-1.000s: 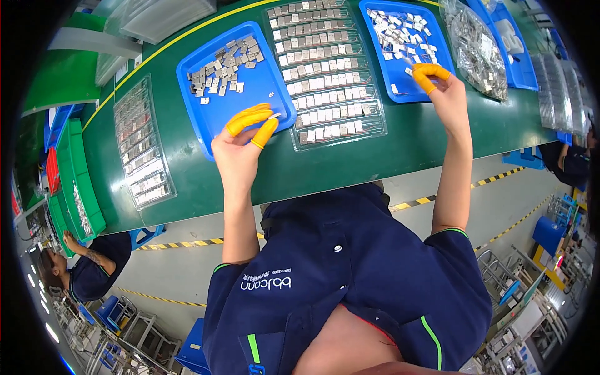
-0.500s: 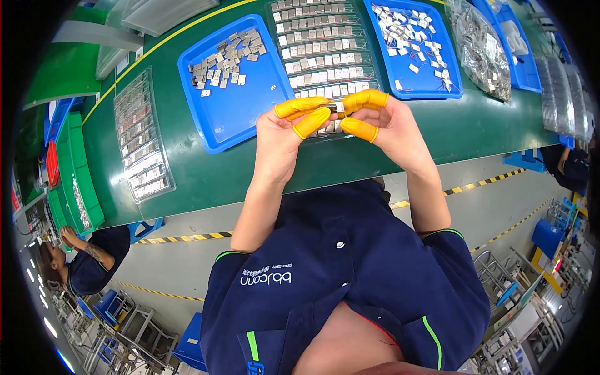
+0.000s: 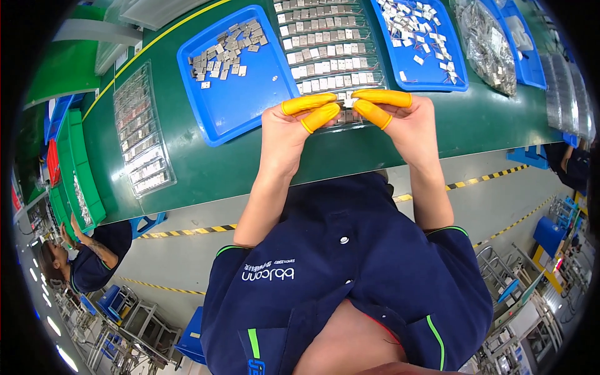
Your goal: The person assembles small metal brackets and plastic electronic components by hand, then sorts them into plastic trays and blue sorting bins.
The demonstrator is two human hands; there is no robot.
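My left hand (image 3: 290, 128) and my right hand (image 3: 403, 122) face each other, with yellow cots on the thumbs and fingers. Each is closed in a pinch. Between their tips is a small white connector (image 3: 348, 99), partly covered by the fingers. Right behind and beneath lies a clear tray (image 3: 381, 76) holding rows of small white and silver connectors with thin wires; my fingers hide its near rows. Left of it, a blue tray (image 3: 234, 115) contains loose silver metal pieces (image 3: 231, 50). On the right, another blue tray (image 3: 431, 82) holds loose white connectors (image 3: 409, 25).
Farther left lies a second filled clear tray (image 3: 142, 137), then green bins (image 3: 87, 169). A clear bag of parts (image 3: 487, 50) and stacked clear trays (image 3: 565, 97) occupy the right. At left, another person (image 3: 97, 259) reaches toward the bins. The green table's (image 3: 219, 181) front edge runs before me.
My hands have turned and drawn slightly apart, my right one moving right. The piece between them now shows a white face where a dark, shiny side showed before. The view has shifted slightly.
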